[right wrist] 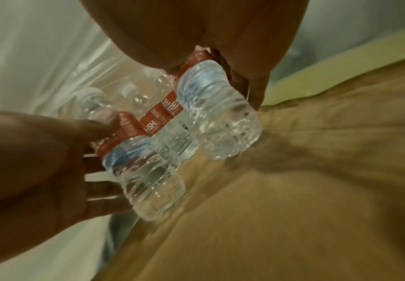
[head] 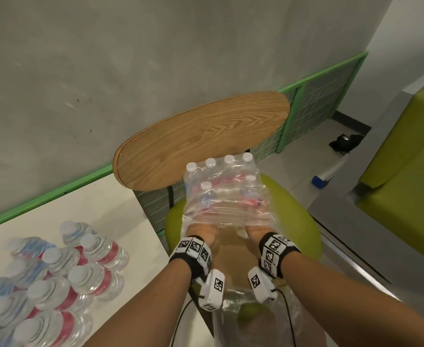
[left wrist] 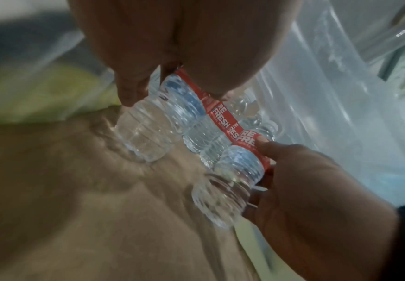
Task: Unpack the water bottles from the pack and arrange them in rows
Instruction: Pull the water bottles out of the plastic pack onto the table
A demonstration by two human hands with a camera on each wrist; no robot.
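The pack (head: 224, 196) of water bottles in torn clear wrap lies on a green chair seat (head: 303, 221), white caps pointing away from me. Both hands reach into its open near end. My left hand (head: 202, 230) (left wrist: 172, 85) grips one red-labelled bottle (left wrist: 148, 131) round its middle. My right hand (head: 252, 231) (right wrist: 204, 76) grips another bottle (right wrist: 220, 117), which also shows in the left wrist view (left wrist: 230, 180). More bottles (left wrist: 208, 140) lie between the two held ones. On the white table (head: 120, 209) at left stand several unpacked bottles (head: 55, 279) in a cluster.
The chair's wooden backrest (head: 201, 136) rises just behind the pack. A brown wrinkled surface (left wrist: 76, 190) lies under the bottles' bases. Loose clear wrap (head: 246, 316) hangs below my wrists. A green bench (head: 406, 171) stands at the right, a grey wall behind.
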